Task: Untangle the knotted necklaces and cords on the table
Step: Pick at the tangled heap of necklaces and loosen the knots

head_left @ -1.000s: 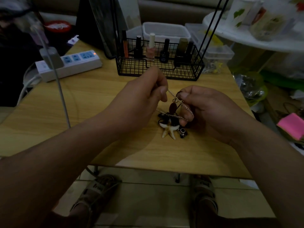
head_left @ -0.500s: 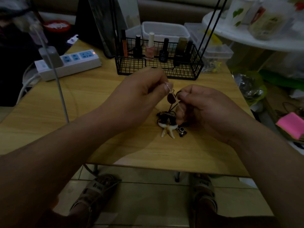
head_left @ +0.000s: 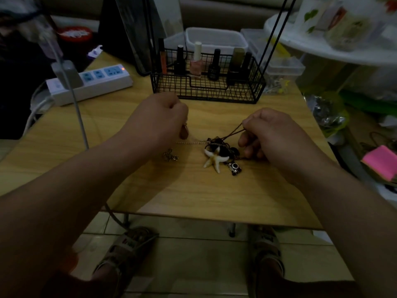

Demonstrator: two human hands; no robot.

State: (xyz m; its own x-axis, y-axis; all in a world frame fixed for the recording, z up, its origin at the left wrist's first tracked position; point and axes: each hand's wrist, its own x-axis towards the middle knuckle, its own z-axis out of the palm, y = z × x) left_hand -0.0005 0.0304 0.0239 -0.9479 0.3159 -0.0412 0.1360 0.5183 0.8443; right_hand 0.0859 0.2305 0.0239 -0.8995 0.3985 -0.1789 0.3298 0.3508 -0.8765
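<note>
Left hand [head_left: 159,122] fingers curling tight, pinching the silver chain [head_left: 190,143], brown pendant [head_left: 184,132] hanging just below them. Right hand [head_left: 269,134] thumb and forefinger pinching a brown cord [head_left: 234,132], other fingers curling loosely. Tangle [head_left: 221,147] lying mid-table [head_left: 193,190] between the hands, starfish charm [head_left: 213,158] at its near edge.

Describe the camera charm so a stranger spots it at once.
On the wooden table, before the wire basket, lies a dark cord tangle. At its near edge, right of the pale starfish pendant, sits the camera charm: boxy, silver and black.
</note>
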